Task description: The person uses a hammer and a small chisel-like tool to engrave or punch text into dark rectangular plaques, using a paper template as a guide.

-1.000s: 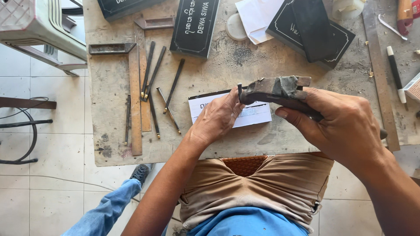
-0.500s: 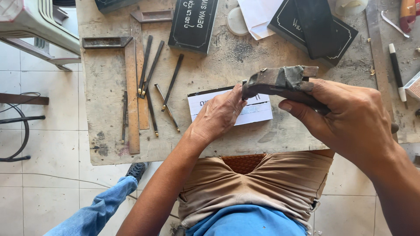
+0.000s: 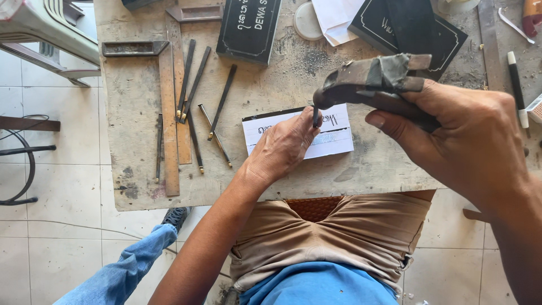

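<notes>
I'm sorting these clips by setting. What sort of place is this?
Probably a small stone-engraving or sign-carving workshop. The left hand holds a chisel on a paper-covered plaque, the right hand holds a hammer, and spare chisels and finished black plaques lie on the dusty workbench.

Worn, tape-wrapped hammer (image 3: 372, 85) raised over upright thin chisel (image 3: 315, 117), tip on white lettered plate (image 3: 333, 138) lying flat.

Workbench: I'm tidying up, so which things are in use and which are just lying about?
In use:
left hand holding chisel
right hand holding hammer
white paper

Lying about:
spare chisels
square
black plaques
pen
</notes>
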